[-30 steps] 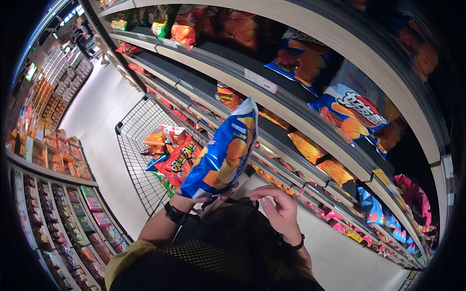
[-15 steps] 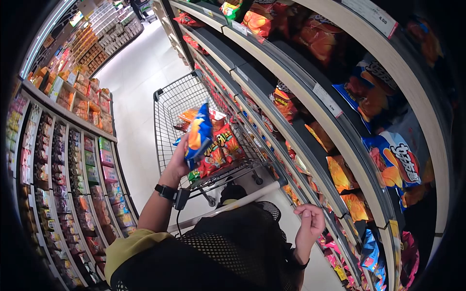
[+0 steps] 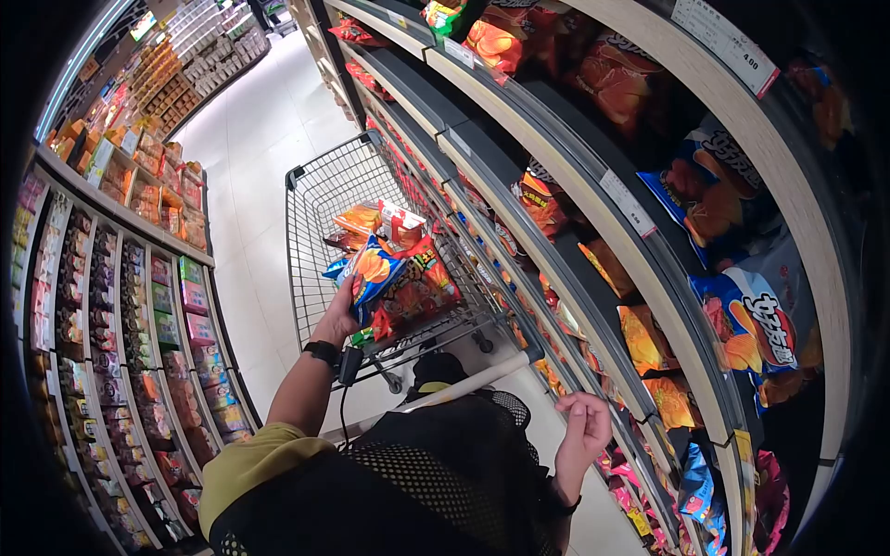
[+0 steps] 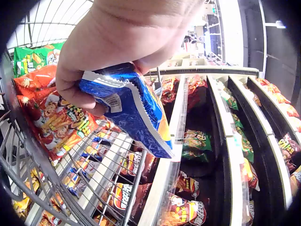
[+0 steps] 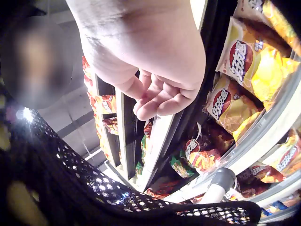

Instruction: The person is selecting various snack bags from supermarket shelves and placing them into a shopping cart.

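My left hand [image 3: 339,310] grips a blue snack bag [image 3: 378,269] over the shopping cart. The left wrist view shows the fingers of that hand [image 4: 120,42] curled round one end of the blue bag [image 4: 129,110]. Red snack bags [image 3: 413,292] lie in the cart beside it; a red bag [image 4: 56,122] and a green one [image 4: 35,59] also show there. My right hand [image 3: 584,428] holds nothing and hangs near the shelves, its fingers loosely curled, as the right wrist view of the hand [image 5: 146,61] also shows.
The wire cart [image 3: 295,236] stands in the aisle, its handle [image 3: 473,378] before my body. Shelves of snack bags [image 3: 649,338] run close along the right, with price labels on their edges. Another shelf of packets [image 3: 120,306] lines the left. Pale floor [image 3: 250,157] runs between them.
My left hand first carried the blue bag forward from near my body to the cart, then lowered it closer to the bags inside. My right hand moved right and down.
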`<state>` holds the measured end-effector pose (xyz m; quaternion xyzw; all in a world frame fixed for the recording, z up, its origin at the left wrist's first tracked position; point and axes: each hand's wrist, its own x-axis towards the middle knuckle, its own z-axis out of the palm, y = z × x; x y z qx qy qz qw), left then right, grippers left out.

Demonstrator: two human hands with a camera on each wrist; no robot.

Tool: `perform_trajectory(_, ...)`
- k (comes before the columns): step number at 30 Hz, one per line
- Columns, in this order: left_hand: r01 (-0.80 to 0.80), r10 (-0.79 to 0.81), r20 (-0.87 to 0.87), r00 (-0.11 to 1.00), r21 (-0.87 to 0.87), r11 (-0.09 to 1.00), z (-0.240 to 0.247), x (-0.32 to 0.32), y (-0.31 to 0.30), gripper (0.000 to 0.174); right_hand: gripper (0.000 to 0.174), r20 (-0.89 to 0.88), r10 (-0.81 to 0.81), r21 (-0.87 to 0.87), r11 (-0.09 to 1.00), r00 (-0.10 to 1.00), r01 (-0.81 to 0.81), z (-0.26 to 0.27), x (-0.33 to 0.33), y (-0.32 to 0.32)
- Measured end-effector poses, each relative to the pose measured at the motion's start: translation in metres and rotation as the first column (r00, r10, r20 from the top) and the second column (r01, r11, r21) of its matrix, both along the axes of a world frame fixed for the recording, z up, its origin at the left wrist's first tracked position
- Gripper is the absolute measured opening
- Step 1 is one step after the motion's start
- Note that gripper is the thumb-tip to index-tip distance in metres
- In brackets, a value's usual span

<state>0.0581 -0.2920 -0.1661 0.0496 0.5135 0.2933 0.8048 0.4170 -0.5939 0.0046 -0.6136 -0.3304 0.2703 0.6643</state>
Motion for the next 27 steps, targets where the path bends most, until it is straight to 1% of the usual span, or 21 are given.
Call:
perform_trajectory(1,0.003,-0.003,0.003,1.0,0.0,1.0,-0.009,0.001,0.005,0.058,0.01,0.003,-0.003,0.0,1.0,1.0,0.003,-0.001,0.0,0.0)
perform_trajectory(3,-0.031,0.031,-0.015,0.999,0.017,0.999,-0.04,0.003,0.019,0.051,0.01,0.014,-0.018,-0.004,1.0,1.0,0.018,-0.003,0.0,-0.002)
perform_trajectory(4,0.015,-0.015,-0.002,1.0,0.057,0.998,-0.053,0.003,0.025,0.046,0.01,0.017,-0.021,-0.004,1.0,1.0,0.021,-0.004,0.0,-0.002)
perform_trajectory(5,0.018,-0.018,0.001,1.0,0.057,0.998,-0.062,0.003,0.028,0.046,0.009,0.005,-0.028,-0.014,1.0,1.0,0.028,-0.004,-0.002,-0.003)
perform_trajectory(7,0.011,0.012,-0.178,0.984,0.126,0.992,-0.079,0.005,0.042,0.045,0.008,0.006,-0.044,-0.019,0.999,0.999,0.044,-0.007,-0.006,-0.005)
perform_trajectory(8,0.029,-0.01,-0.087,0.996,0.222,0.975,-0.1,0.018,0.06,0.043,0.008,0.03,-0.053,-0.014,0.998,0.998,0.053,-0.011,-0.007,-0.004)
perform_trajectory(10,-0.043,0.054,-0.015,0.998,0.412,0.91,-0.108,0.003,0.069,0.046,0.007,0.049,-0.046,-0.022,0.999,0.998,0.047,-0.014,-0.021,0.008)
perform_trajectory(11,0.009,0.048,-0.147,0.988,0.363,0.932,-0.127,-0.019,0.087,0.047,0.007,0.043,-0.031,-0.037,0.999,0.999,0.033,-0.016,-0.029,0.015)
perform_trajectory(12,0.016,0.043,-0.184,0.982,0.308,0.951,-0.127,-0.022,0.098,0.037,0.008,0.026,-0.029,-0.046,0.999,0.999,0.03,-0.018,-0.033,0.018)
perform_trajectory(13,-0.052,0.103,-0.149,0.984,0.315,0.948,-0.118,-0.014,0.095,0.041,0.01,0.009,-0.027,-0.054,0.998,1.0,0.027,-0.019,-0.03,0.019)
perform_trajectory(14,-0.031,0.042,-0.022,0.999,0.358,0.933,-0.125,-0.008,0.099,0.044,0.011,0.01,-0.026,-0.063,0.998,1.0,0.027,-0.018,-0.023,0.02)
perform_trajectory(15,-0.031,0.022,0.029,0.999,0.336,0.941,-0.123,-0.011,0.11,0.047,0.011,-0.011,-0.018,-0.061,0.998,1.0,0.017,-0.019,-0.02,0.024)
perform_trajectory(17,-0.074,0.041,0.09,0.995,0.404,0.912,-0.116,0.009,0.117,0.048,0.013,-0.048,-0.014,-0.013,1.0,0.999,0.013,-0.024,-0.013,0.025)
perform_trajectory(18,-0.019,-0.001,0.053,0.999,0.386,0.922,-0.123,0.0,0.121,0.049,0.014,-0.017,0.006,-0.018,1.0,1.0,-0.006,-0.023,-0.01,0.025)
perform_trajectory(19,0.035,-0.044,0.016,0.999,0.368,0.929,-0.128,-0.001,0.13,0.051,0.014,-0.01,-0.022,-0.005,1.0,1.0,0.022,-0.023,-0.006,0.027)
perform_trajectory(21,0.027,-0.04,0.04,0.998,0.285,0.958,-0.126,-0.003,0.136,0.054,0.015,0.011,0.004,-0.034,0.999,1.0,-0.004,-0.02,-0.004,0.027)
perform_trajectory(22,0.027,-0.041,0.033,0.999,0.341,0.94,-0.127,-0.003,0.141,0.053,0.015,0.007,-0.009,-0.029,1.0,1.0,0.009,-0.019,-0.004,0.028)
perform_trajectory(23,0.041,-0.054,0.029,0.998,0.345,0.938,-0.122,0.002,0.144,0.053,0.015,0.038,-0.006,-0.035,0.999,0.999,0.007,-0.018,-0.002,0.028)
perform_trajectory(25,0.022,-0.047,0.057,0.997,0.374,0.927,-0.114,0.007,0.144,0.054,0.015,0.059,-0.009,-0.037,0.999,0.998,0.011,-0.016,-0.001,0.029)
perform_trajectory(26,-0.004,-0.042,0.095,0.995,0.44,0.898,-0.108,0.013,0.142,0.054,0.015,0.064,-0.002,-0.037,0.999,0.998,0.004,-0.015,0.0,0.029)
perform_trajectory(27,-0.084,0.06,0.071,0.996,0.408,0.909,-0.12,0.007,0.15,0.042,0.015,0.072,0.005,-0.035,0.999,0.997,-0.002,-0.013,0.001,0.029)
